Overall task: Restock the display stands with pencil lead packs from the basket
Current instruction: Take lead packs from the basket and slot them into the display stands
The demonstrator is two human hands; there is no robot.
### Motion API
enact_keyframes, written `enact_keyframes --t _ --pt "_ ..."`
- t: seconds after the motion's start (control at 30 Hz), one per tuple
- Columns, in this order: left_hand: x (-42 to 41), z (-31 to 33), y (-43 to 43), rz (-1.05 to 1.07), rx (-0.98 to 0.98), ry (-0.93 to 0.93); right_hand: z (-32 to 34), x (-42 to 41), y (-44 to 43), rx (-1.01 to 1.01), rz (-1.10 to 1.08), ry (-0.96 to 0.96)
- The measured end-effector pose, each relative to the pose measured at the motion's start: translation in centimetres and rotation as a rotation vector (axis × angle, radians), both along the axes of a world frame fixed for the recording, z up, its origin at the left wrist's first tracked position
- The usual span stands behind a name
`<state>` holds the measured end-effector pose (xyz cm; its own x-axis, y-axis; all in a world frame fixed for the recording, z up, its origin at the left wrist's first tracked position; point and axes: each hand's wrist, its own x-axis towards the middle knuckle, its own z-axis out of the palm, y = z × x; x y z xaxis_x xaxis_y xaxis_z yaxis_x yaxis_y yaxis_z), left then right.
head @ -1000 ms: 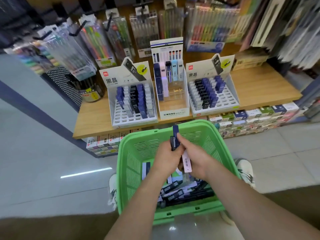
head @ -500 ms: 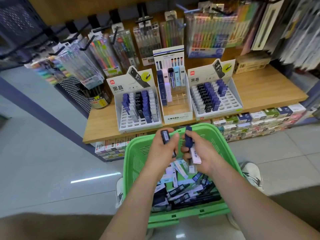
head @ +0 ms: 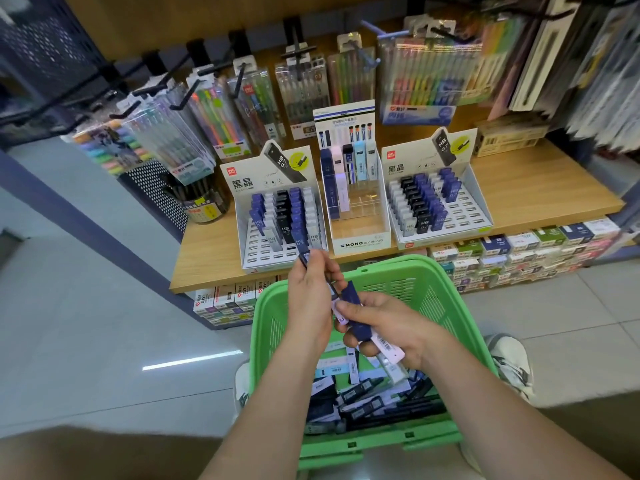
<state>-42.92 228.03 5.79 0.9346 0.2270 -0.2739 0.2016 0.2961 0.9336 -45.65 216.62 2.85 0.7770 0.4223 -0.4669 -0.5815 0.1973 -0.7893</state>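
Left hand (head: pixel 309 299) pinches a slim dark plastic lead pack (head: pixel 303 257); right hand (head: pixel 391 327) grips flat navy and white barcoded packs (head: pixel 351 295) over the green plastic basket (head: pixel 434 292); just beyond the fingertips, a white cardboard stand (head: pixel 244 188) holds packs reading "HB 0.7"; its neighbour stand (head: pixel 362 242) reads "MONO graph MG".

- Green basket (head: pixel 446 306) before the counter (head: pixel 540 188), holding loose navy, black and white lead packs (head: pixel 360 393).
- On it, left stand (head: pixel 252 178) and right stand (head: pixel 412 161), partly filled with upright packs.

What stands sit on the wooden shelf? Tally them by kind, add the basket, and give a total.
Slotted HB 0.7 stands: 2, left and right
MONO stand: 1
Green basket: 1
Total: 4
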Motion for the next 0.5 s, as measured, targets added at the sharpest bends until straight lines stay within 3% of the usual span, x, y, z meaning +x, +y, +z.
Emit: enact_keyframes --t 0.07,0.2,0.3,0.43,0.5 --pt "0.1 0.0 0.0 -0.051 0.058 -0.050 0.1 0.0 0.1 -0.031 -0.012 -0.031" --pt "1.2 0.7 1.5 -0.132 0.355 -0.139 0.6 0.0 -0.2 -0.003 -0.105 0.032" --pt "2.8 2.5 3.0 -0.198 0.408 -0.130 1.1 0.5 -0.3 0.051 -0.153 0.078" --pt "4.9 5.4 4.8 -0.647 0.978 -0.104 2.7 1.8 0.2 0.113 -0.195 0.061" --pt "5.0 6.8 5.5 -0.868 1.040 -0.016 3.9 2.5 0.5 0.147 -0.195 0.035"
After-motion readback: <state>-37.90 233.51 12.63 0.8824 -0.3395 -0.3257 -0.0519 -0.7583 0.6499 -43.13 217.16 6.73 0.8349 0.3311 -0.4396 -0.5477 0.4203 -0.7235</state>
